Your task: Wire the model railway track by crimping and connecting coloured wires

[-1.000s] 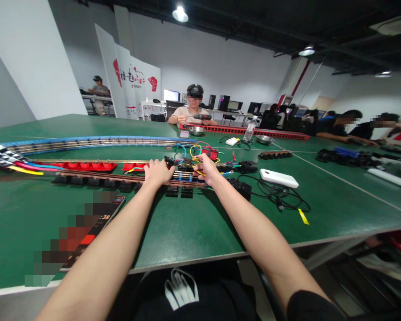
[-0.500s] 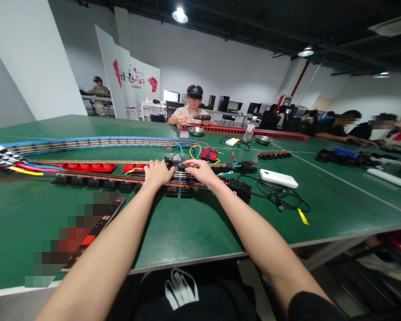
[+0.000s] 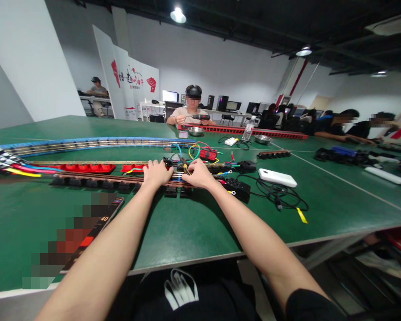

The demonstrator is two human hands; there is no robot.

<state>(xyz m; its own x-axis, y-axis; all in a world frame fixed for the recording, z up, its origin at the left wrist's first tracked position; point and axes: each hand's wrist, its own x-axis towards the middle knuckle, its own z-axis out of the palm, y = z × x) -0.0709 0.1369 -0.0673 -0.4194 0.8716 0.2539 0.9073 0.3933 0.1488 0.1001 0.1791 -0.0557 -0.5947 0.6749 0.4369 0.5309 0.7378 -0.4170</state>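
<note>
Left hand [image 3: 156, 173]: laid palm-down on the black terminal strip [image 3: 120, 182], fingers spread flat; nothing is clamped in its grip.
Right hand [image 3: 198, 174]: fingertips are pinched together on a yellow wire [image 3: 186, 169] at the middle of the strip.
Location of the work: the strip and wire are found mid-surface, just in front of a tangle of coloured leads [image 3: 195, 151] and a red block [image 3: 209, 154].
Handling, wire: judged light, thin and limp; it is best taken close to its end, where it can be steered.
Handling, strip: judged stiff and long, light enough to slide; it is best pressed down near the working point.
Surface [image 3: 187, 223]: green, wide, marked by a white line; a blue rail [image 3: 87, 142], red strips [image 3: 90, 167], a white power bank [image 3: 277, 177] and black cables [image 3: 280, 196] are carried on it.
Room: a large hall with white walls and dark ceiling is shown; a seated person [image 3: 191, 111] is seen opposite, with others at the right.
</note>
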